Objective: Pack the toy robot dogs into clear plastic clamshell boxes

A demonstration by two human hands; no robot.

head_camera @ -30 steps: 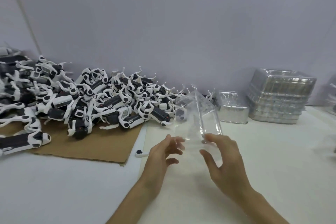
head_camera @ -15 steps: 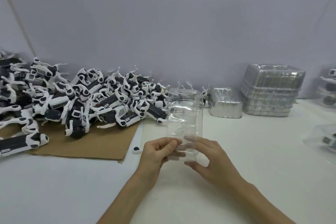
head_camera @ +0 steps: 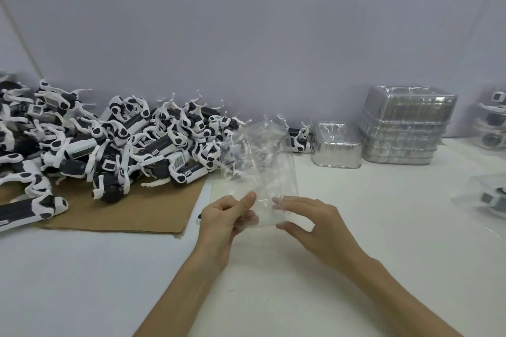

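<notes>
Looking early: left hand (head_camera: 224,217) and right hand (head_camera: 315,224) pinch one empty clear plastic clamshell box (head_camera: 260,169); pile of black-and-white toy robot dogs (head_camera: 115,145) waits unpacked, couple packed boxes (head_camera: 490,198) far right.

The clamshell box (head_camera: 260,172) near the middle is thin clear plastic, glossy, with white glints along its moulded ribs. The toy robot dogs (head_camera: 123,145) heaped far left are hard plastic in black and white, smooth with a slight sheen. Under them lies a cardboard sheet (head_camera: 131,208), brown, matt, its near edge rough. The desk (head_camera: 397,213) is white, smooth and matt. The stacked boxes (head_camera: 405,128) far right are shiny clear plastic that reads silvery. At the right edge a wrapped item (head_camera: 490,194) seems covered in thin clear film, though it is blurred. The wall (head_camera: 246,49) is matt.
</notes>
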